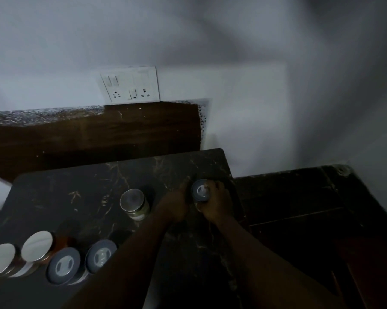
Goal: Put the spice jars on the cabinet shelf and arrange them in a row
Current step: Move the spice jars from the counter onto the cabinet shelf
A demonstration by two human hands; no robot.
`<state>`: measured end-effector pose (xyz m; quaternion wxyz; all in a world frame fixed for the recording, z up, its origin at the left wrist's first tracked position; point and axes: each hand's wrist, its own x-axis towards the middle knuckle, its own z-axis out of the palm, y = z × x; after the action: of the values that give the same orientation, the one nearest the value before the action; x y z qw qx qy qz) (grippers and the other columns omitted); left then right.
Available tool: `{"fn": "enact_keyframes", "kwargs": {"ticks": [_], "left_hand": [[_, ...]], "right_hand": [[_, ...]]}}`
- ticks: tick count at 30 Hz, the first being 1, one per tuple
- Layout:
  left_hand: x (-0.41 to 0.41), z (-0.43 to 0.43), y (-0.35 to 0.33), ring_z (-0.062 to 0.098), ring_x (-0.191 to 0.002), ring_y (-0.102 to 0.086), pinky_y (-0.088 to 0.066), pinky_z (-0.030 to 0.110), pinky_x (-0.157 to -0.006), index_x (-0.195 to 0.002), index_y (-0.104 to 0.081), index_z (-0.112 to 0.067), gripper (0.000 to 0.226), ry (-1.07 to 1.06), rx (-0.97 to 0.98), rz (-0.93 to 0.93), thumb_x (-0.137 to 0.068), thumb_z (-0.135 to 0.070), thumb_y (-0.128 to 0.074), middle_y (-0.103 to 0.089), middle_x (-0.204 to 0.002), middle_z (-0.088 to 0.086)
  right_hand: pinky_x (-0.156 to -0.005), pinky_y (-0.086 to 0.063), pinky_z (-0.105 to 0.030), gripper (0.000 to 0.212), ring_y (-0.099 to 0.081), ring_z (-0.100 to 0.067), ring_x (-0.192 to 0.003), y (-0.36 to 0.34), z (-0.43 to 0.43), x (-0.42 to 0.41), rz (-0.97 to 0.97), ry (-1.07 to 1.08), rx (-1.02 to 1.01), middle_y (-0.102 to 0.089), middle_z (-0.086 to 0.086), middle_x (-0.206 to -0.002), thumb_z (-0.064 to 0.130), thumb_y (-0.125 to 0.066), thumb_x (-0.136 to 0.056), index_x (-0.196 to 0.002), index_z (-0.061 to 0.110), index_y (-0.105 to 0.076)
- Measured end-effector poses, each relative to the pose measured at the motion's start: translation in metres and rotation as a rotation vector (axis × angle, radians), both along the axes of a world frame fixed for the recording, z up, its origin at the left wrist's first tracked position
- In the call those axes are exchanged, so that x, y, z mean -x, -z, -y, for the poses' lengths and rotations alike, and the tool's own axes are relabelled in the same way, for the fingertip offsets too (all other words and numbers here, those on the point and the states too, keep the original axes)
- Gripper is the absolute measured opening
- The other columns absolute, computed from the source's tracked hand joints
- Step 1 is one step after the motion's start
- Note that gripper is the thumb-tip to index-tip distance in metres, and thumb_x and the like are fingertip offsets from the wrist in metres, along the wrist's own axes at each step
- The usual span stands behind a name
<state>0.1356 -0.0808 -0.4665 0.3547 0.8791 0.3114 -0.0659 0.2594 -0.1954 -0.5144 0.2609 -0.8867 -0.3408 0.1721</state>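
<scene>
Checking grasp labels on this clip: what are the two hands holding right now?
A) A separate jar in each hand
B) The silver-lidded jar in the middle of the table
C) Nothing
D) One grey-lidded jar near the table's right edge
D: the left hand and the right hand both hold the same grey-lidded jar, while the middle silver-lidded jar stands apart, untouched.

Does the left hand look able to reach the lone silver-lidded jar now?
Probably yes: the silver-lidded jar stands close beside the left hand, nothing between, though that hand now holds the grey-lidded jar.
</scene>
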Motion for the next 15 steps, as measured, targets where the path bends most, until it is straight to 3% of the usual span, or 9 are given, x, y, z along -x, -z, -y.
{"fn": "enact_keyframes", "kwargs": {"ticks": [3, 6, 8, 12, 15], "left_hand": [[0.006, -0.001, -0.011, 0.027, -0.128, -0.056, -0.041, 0.04, -0.11, -0.161, -0.003, -0.028, 0.092, 0.021, 0.009, 0.024, -0.093, -0.033, -0.065, -0.054, -0.145, 0.014], [0.021, -0.003, -0.029, 0.025, -0.132, -0.053, -0.04, 0.04, -0.112, -0.161, -0.005, -0.03, 0.1, 0.086, 0.005, 0.091, -0.088, -0.028, -0.072, -0.051, -0.148, 0.012], [0.034, -0.005, -0.045, 0.021, -0.134, -0.051, -0.039, 0.032, -0.111, -0.16, -0.014, -0.032, 0.096, 0.092, 0.043, 0.2, -0.086, -0.03, -0.075, -0.049, -0.15, 0.006], [0.057, -0.005, -0.079, -0.002, -0.123, -0.055, -0.048, 0.025, -0.105, -0.148, -0.037, -0.036, 0.078, 0.026, 0.119, 0.446, -0.083, -0.025, -0.078, -0.056, -0.137, -0.013], [0.074, -0.013, -0.121, -0.014, -0.111, -0.057, -0.052, 0.014, -0.091, -0.138, -0.038, -0.046, 0.079, -0.068, 0.106, 0.629, -0.078, -0.026, -0.085, -0.059, -0.123, -0.028]], "right_hand": [[-0.106, -0.041, -0.035, 0.08, -0.048, -0.026, -0.132, -0.011, 0.003, 0.01, -0.044, 0.015, -0.063, -0.046, -0.002, -0.146, 0.04, -0.086, -0.071, -0.14, 0.032, -0.046], [-0.093, -0.034, -0.014, 0.071, -0.049, -0.017, -0.123, -0.034, 0.008, 0.017, -0.09, -0.004, -0.161, -0.048, 0.002, -0.14, 0.04, -0.085, -0.07, -0.132, 0.035, -0.05], [-0.084, -0.032, -0.006, 0.063, -0.052, -0.01, -0.116, -0.057, 0.01, 0.023, -0.09, -0.033, -0.246, -0.053, 0.005, -0.131, 0.043, -0.081, -0.069, -0.126, 0.033, -0.055], [-0.084, -0.038, 0.001, 0.061, -0.047, 0.021, -0.106, -0.108, 0.008, 0.04, -0.112, -0.066, -0.422, -0.052, 0.025, -0.118, 0.046, -0.083, -0.071, -0.124, 0.041, -0.053], [-0.079, -0.049, -0.004, 0.057, -0.06, 0.012, -0.105, -0.161, -0.003, 0.056, -0.202, -0.064, -0.599, -0.059, 0.024, -0.123, 0.045, -0.086, -0.074, -0.121, 0.047, -0.054]]}}
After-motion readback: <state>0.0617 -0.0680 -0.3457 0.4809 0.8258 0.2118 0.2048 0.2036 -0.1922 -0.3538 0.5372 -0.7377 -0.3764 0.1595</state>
